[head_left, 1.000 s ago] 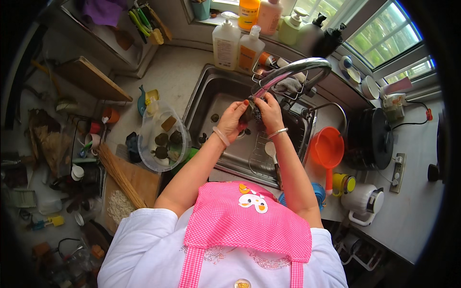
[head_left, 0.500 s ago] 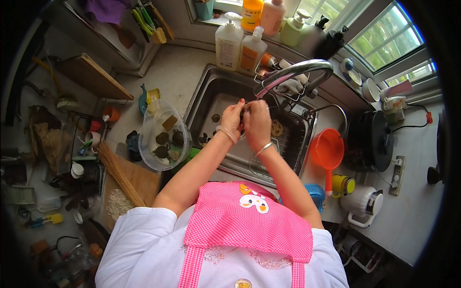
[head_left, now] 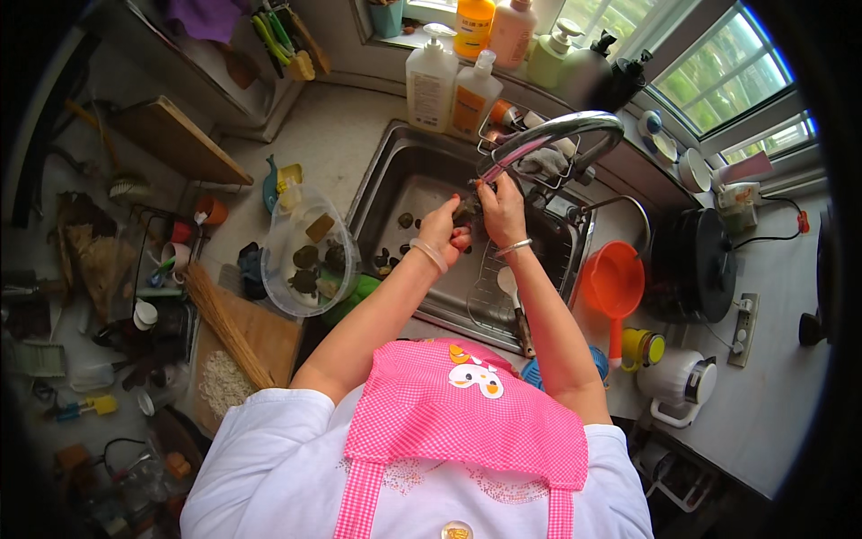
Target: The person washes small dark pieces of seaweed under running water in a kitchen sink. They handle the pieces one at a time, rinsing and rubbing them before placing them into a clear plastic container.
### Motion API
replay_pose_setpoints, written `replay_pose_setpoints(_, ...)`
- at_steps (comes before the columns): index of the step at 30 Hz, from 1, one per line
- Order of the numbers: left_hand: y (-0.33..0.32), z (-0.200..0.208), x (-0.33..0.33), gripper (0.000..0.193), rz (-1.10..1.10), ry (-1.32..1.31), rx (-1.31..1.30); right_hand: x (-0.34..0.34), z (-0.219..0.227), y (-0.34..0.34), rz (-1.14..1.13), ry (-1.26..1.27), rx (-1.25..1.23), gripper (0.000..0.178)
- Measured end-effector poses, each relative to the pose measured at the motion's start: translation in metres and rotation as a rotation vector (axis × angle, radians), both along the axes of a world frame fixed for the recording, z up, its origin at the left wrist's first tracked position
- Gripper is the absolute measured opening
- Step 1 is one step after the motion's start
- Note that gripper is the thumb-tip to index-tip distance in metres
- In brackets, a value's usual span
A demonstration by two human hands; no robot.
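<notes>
Handling over the sink: here's the left hand [head_left: 440, 230], thumb and fingers curled round a small, dark, mottled greenish-brown lump [head_left: 464, 214] above the middle of the rectangular stainless-steel sink [head_left: 377, 184].
Right hand: the right hand [head_left: 503, 216] sits close beside, over the sink too, fingertips bunched near the curved chrome faucet [head_left: 549, 128]; whether they pinch anything, I can't tell.
Just changed: half a second ago it lay across the left; now it's off to the right, uncovering the lump and the white, dark-handled spoon [head_left: 507, 282] in the sink. Looks like a shift of grip.
Plastic tub: left of the sink, a clear round plastic tub [head_left: 269, 269], more dark rounded lumps [head_left: 306, 258] inside.
Labels: behind the sink, print shows on a white plastic pump bottle [head_left: 429, 90]; its fine lines are too small to read.
</notes>
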State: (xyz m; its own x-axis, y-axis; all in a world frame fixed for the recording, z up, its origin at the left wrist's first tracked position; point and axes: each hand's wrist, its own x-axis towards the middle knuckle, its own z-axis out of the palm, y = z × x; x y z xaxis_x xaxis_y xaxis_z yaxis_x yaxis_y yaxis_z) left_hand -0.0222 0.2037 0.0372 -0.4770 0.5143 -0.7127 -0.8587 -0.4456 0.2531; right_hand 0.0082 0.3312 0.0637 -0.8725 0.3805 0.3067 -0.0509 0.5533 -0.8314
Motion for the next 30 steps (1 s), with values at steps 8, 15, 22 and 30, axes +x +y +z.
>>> replay_pose_setpoints(8,0.008,0.002,-0.010,0.021,-0.084,0.237,-0.158,0.011,0.008,-0.030,-0.109,0.065,0.124,0.011)
replay_pose_setpoints(15,0.031,0.033,-0.025,0.021,-0.174,0.749,-0.252,0.013,-0.054,0.025,-0.389,-0.011,-0.466,0.018)
replay_pose_setpoints(22,0.017,0.043,-0.006,0.026,-0.165,1.406,-0.740,0.049,-0.065,0.027,-0.327,-0.087,-0.611,0.017)
replay_pose_setpoints(30,-0.001,0.061,-0.015,0.028,-0.304,1.472,-0.696,0.058,-0.070,0.023,-0.318,-0.057,-0.594,0.016)
